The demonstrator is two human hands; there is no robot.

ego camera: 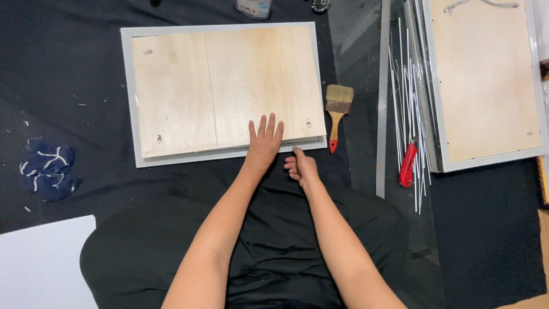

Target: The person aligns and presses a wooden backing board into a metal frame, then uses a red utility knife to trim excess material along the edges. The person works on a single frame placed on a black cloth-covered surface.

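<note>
Here the left hand (264,143) lies flat, fingers spread, on the near edge of the board (229,86) in its grey frame (129,97). Just right, the right hand (300,166) is curled at the frame's near rim; whether it pinches anything is hidden. A brush (336,114) lies right of the frame.

Left of frame: black cloth lay bare up to the blue rag (48,169).
Right of frame: paintbrush (337,114) lay just beside the picture frame (129,97); a grey strip (382,114) barred the way beyond.
Far right: red utility knife (408,165) lay among white rods (403,91).
Near edge: both hands crowded the frame's lower right corner.
</note>
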